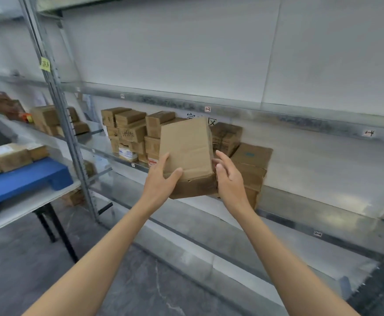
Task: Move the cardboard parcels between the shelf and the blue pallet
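The metal shelf (323,201) fills your view. The blue pallet (22,181) sits on the white table (26,206) well off to your left and lower down, with parcels already on it. Stacked parcels (129,133) stand at the back of the shelf. The cardboard parcel (186,149) you hold is over the shelf's front, long axis near upright and tilted. Your left grip (161,181) clasps its lower left corner, thumb across the face. Your right grip (230,179) is spread, fingers straight, just beside the right edge; contact is unclear. The left is nearer the pallet.
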